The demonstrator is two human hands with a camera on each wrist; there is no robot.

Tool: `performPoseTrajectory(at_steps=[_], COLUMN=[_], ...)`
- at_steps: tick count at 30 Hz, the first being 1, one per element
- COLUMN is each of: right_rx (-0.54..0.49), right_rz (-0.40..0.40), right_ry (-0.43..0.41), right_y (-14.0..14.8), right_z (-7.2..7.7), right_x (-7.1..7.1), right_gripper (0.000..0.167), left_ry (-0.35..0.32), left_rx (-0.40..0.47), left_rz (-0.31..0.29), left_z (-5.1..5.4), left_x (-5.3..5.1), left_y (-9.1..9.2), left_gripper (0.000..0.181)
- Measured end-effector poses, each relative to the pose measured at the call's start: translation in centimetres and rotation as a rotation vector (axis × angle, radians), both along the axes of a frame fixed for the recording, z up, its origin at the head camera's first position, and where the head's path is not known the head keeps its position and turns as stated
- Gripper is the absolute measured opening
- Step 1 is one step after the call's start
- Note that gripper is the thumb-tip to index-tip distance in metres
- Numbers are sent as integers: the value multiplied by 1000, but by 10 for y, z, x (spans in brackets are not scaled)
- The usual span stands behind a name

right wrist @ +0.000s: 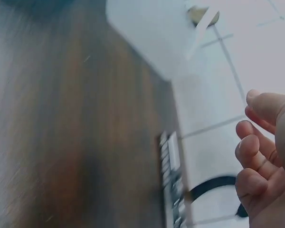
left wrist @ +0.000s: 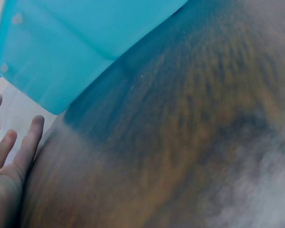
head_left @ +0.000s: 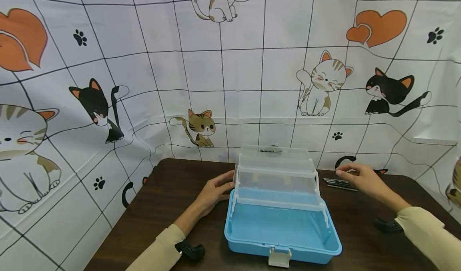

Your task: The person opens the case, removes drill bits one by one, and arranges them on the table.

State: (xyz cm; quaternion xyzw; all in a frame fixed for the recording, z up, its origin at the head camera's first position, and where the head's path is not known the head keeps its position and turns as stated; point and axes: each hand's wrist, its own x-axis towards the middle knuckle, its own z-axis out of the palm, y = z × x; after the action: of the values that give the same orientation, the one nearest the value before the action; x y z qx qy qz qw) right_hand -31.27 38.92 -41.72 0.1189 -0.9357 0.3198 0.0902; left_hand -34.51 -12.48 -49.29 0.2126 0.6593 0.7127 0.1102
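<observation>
A light-blue toolbox (head_left: 277, 227) stands unfolded on the dark table, its clear stepped trays (head_left: 275, 163) raised toward the back. One thin drill bit (head_left: 270, 151) lies in the top tray. My left hand (head_left: 215, 193) is at the left side of the trays, fingertips against or very near the clear plastic. Several drill bits (head_left: 340, 184) lie side by side on the table to the right of the box. Just above them hovers my right hand (head_left: 363, 181). Its fingers (right wrist: 249, 147) are loosely bent in the right wrist view, with nothing visible between them.
The brown wooden tabletop (head_left: 144, 227) ends at the back against a white cat-print sheet (head_left: 241, 75). A white latch (head_left: 279, 257) hangs at the box front. Black wrist devices (head_left: 191, 250) are worn at both cuffs.
</observation>
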Motion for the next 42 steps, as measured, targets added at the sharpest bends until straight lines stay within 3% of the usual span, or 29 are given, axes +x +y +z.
performPoseTrajectory(at_steps=[7,15,22,27,34,42], right_rx=[-50,-38,16,95,142,150], right_rz=[61,103,236,302,408,436], right_ry=[2,-11,-8,-73,-75,-72], right_y=[-29,-68,-104,-124,-144,-148], right_z=[29,57,78,83,82,79], right_x=[-7,-15,-37,-47,-59,-66], right_gripper=[40,44,41,40,38,33], left_ry=[0,-12,-14,-19,-21,-18], left_rx=[-1,-4,4,12,10,10], left_rz=[-2,1,13,1,-4,4], left_z=[0,2,-1,0,1,1], left_x=[1,2,0,-1,-1,0], left_y=[1,2,-1,0,1,0], left_gripper=[57,57,54,54,57,57])
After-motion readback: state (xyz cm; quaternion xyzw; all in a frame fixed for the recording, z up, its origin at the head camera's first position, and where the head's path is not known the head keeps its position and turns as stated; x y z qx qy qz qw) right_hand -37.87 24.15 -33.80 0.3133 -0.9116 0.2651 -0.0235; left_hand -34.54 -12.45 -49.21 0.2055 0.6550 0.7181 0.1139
